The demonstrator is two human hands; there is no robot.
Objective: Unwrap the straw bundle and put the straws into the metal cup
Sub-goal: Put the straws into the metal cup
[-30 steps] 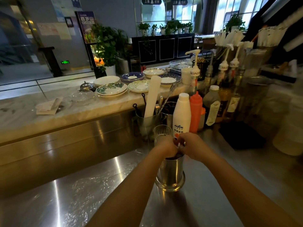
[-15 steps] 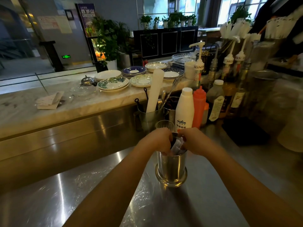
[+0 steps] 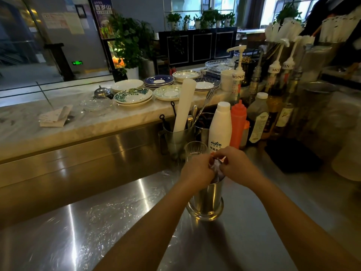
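Note:
A tall metal cup stands upright on the steel counter, just right of the middle. The straw bundle sticks up out of its mouth, pale and wrapped in clear film, mostly hidden by my fingers. My left hand grips the bundle's top from the left. My right hand pinches the wrap at the top from the right. Both hands meet directly above the cup's rim.
Right behind the cup stand a ribbed glass, a white bottle and a red squeeze bottle. A metal utensil holder with a white roll stands further back. Syrup pump bottles line the right. Stacked plates sit on the marble ledge.
My hands have risen a little above the cup's rim and closed together on the bundle's top. The view has shifted slightly; the cup stays in place.

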